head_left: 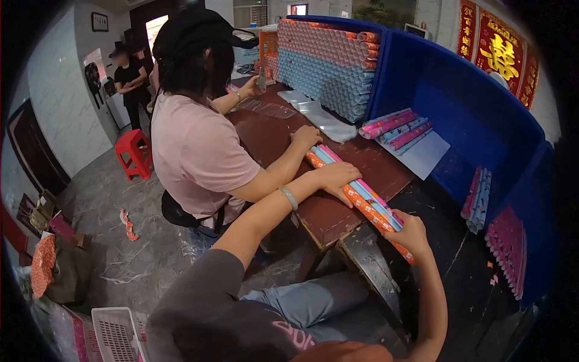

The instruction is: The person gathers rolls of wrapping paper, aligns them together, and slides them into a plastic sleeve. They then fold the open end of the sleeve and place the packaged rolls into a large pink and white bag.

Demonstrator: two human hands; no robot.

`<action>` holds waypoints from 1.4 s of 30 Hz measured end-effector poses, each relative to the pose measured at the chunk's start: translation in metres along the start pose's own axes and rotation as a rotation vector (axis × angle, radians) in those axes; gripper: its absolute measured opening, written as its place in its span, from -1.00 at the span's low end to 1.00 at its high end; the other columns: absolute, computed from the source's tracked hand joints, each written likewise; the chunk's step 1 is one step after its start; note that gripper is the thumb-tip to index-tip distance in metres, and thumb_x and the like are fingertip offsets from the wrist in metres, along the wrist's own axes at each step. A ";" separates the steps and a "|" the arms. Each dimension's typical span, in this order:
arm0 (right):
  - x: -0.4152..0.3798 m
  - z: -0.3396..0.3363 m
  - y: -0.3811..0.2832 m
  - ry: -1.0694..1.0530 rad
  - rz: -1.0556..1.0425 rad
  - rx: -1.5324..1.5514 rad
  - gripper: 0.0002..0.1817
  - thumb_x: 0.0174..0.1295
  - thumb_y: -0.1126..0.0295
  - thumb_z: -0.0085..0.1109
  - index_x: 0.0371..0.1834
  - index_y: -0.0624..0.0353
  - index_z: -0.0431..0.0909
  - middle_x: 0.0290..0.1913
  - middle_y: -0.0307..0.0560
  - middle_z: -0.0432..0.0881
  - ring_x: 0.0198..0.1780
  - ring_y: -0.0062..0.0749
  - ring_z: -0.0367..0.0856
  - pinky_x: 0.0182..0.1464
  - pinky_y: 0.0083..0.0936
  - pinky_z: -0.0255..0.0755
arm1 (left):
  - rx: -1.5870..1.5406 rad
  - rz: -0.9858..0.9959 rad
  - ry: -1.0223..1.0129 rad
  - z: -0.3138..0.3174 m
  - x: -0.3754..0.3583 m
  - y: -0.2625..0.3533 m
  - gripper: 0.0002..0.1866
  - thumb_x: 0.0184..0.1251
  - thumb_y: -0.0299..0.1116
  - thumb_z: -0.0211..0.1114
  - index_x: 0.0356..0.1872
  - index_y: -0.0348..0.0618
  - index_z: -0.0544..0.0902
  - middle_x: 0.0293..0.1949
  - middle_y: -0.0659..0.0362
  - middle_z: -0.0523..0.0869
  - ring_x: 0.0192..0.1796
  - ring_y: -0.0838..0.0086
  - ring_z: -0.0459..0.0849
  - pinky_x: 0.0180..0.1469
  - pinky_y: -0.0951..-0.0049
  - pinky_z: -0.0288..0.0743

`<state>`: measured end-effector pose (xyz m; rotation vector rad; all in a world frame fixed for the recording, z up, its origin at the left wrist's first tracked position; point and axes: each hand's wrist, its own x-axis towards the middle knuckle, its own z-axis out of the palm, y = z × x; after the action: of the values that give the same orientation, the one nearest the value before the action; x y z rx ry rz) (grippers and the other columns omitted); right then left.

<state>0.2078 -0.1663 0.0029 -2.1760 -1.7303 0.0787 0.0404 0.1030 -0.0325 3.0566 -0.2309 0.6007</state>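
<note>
A bundle of long paper rolls (370, 204), orange, light blue and pink, lies slantwise across the corner of the dark red table (325, 221). My left hand (338, 179), with a bracelet at its wrist, is wrapped over the middle of the bundle. Around the near end, beyond the table edge, my right hand (411, 234) is closed, with orange rolls sticking out below it. A co-worker's hand (307, 137) rests by the far end of the same bundle.
A co-worker (199, 145) sits at the left. Stacked rolls (325, 66) stand at the back beside blue bins (458, 96). More rolls (398, 128) lie on a white sheet (422, 154). A red stool (134, 155) and a white basket (114, 335) are on the floor.
</note>
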 end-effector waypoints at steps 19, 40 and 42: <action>-0.045 -0.020 0.007 0.063 -0.019 0.153 -0.27 -0.31 0.24 0.46 0.07 0.29 0.58 -0.21 0.19 0.70 -0.16 -0.08 0.73 -0.13 -0.36 0.54 | -0.004 -0.060 0.009 0.008 -0.005 0.009 0.02 -0.23 0.46 0.38 0.01 -0.38 0.51 -0.09 -0.15 0.63 0.07 -0.04 0.57 0.43 0.01 0.15; -0.044 -0.015 0.025 0.056 0.046 0.120 -0.13 -0.43 0.00 0.42 0.10 0.19 0.60 -0.22 0.14 0.72 -0.16 -0.10 0.73 -0.08 -0.32 0.53 | 0.053 -0.064 0.060 0.010 -0.007 0.009 -0.02 -0.25 0.44 0.40 -0.05 -0.38 0.56 -0.10 -0.12 0.64 0.03 0.01 0.58 0.26 0.11 0.36; -0.046 -0.021 0.021 0.038 0.071 0.108 -0.15 -0.42 0.03 0.43 0.08 0.24 0.60 -0.20 0.18 0.72 -0.14 -0.08 0.73 -0.05 -0.32 0.52 | 0.055 -0.062 0.065 0.006 -0.007 0.012 -0.03 -0.25 0.42 0.40 -0.05 -0.37 0.56 -0.12 -0.11 0.64 0.00 0.03 0.59 0.19 0.14 0.40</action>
<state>0.2214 -0.2188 0.0075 -2.1456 -1.5910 0.1450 0.0341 0.0921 -0.0409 3.0771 -0.1204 0.7127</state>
